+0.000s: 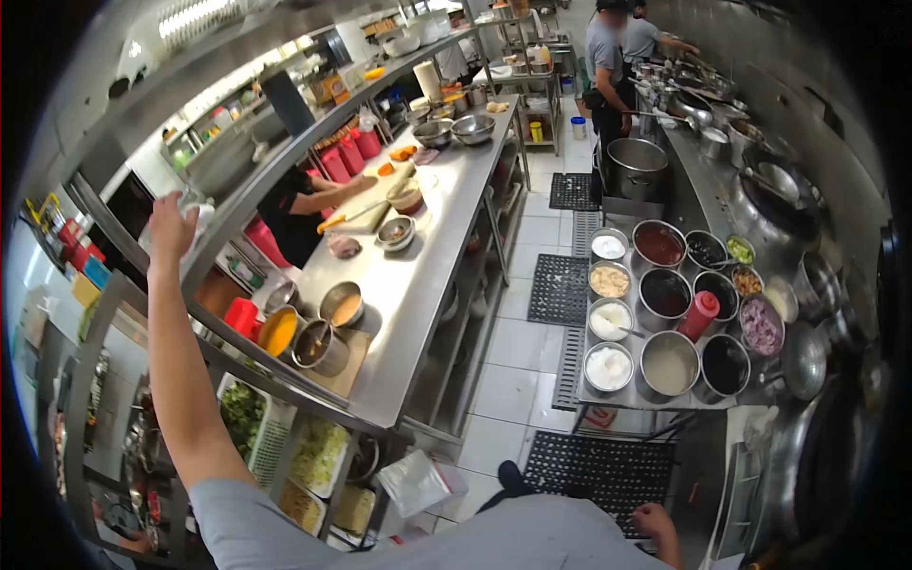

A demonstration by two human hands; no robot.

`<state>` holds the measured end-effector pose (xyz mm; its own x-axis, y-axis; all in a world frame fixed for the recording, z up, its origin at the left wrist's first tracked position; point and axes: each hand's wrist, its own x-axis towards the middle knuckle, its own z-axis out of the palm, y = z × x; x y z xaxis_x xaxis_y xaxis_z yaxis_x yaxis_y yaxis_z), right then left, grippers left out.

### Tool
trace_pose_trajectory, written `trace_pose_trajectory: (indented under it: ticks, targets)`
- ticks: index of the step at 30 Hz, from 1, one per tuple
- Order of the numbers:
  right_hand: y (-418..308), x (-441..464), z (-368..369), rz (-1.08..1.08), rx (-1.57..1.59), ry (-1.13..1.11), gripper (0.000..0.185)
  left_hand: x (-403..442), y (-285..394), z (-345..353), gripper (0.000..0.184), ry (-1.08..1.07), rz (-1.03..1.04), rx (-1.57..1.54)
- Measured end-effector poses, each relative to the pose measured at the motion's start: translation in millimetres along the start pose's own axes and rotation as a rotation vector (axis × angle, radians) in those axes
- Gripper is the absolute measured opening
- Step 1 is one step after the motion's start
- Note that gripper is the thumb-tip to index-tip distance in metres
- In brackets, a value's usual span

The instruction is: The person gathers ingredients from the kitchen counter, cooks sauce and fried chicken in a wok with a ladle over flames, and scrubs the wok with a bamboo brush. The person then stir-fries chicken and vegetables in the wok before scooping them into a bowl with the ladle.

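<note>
Left hand (173, 228) is raised near upper-left shelf (249, 201), presumably for reach; right hand (654, 520) is held lower right. Neither grip can be told.

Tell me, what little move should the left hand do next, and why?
Perhaps the left hand should reach carefully a tiny bit closer to the metal shelf, because that arm is stretched out beside it, while the right hand is low on the other side, far from the shelf. I can't tell whether the left hand holds anything.
</note>
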<state>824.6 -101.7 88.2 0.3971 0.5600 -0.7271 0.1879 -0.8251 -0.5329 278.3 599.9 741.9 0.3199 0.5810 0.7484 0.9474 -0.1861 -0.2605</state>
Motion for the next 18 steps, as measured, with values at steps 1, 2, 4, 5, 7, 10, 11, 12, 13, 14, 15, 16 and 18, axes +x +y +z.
trace_pose_trajectory:
  ticks: [1,2,4,5,7,10,11,12,13,14,15,16,18]
  targets:
    - [-33.1,-19.3,-8.8,-0.005,0.064,-0.018,0.016,5.7,-16.7,23.4,0.046,-0.016,0.009,0.021]
    - [-79.0,-45.9,-18.1,-0.009,0.131,-0.038,0.019,10.1,-32.9,49.3,0.048,-0.024,0.008,0.029]
    - [-143.8,-73.0,-27.7,-0.062,0.184,-0.005,0.022,8.1,-27.2,57.8,0.040,-0.161,-0.092,0.005]
    - [-163.6,-81.3,-28.7,-0.105,0.165,0.044,0.022,10.1,-31.2,67.3,0.037,-0.247,-0.107,0.006]
    - [-205.8,-96.7,-29.1,-0.164,0.207,0.097,0.023,11.7,-51.3,87.7,0.033,-0.292,-0.193,0.034]
    - [-278.5,-111.0,-27.0,-0.251,0.468,0.062,0.024,0.4,-27.3,59.7,0.027,-0.139,-0.208,-0.071]
    - [-303.8,-112.3,-24.3,-0.296,0.613,0.027,0.023,-6.4,-6.6,42.9,0.024,0.020,-0.166,-0.189]
    - [-330.3,-111.0,-21.2,-0.392,0.622,0.042,0.022,-16.3,19.9,27.1,0.022,0.181,-0.120,-0.314]
    - [-354.4,-107.2,-18.9,-0.469,0.562,0.074,0.022,-32.6,56.4,8.5,0.021,0.144,-0.194,-0.528]
    - [-379.3,-101.6,-14.5,-0.562,0.556,0.100,0.023,-54.5,92.7,-7.7,0.020,0.096,-0.268,-0.741]
    - [-403.4,-94.0,-9.7,-0.663,0.577,0.091,0.025,-81.6,121.7,-5.9,0.015,0.055,-0.240,-0.939]
    - [-430.2,-91.5,-1.8,-0.691,0.700,0.040,0.028,-112.1,162.0,-4.0,0.017,0.050,-0.160,-1.054]
    - [-474.7,-81.4,6.3,-0.945,0.665,-0.050,0.036,-167.1,253.4,-0.1,0.017,-0.068,-0.107,-1.411]
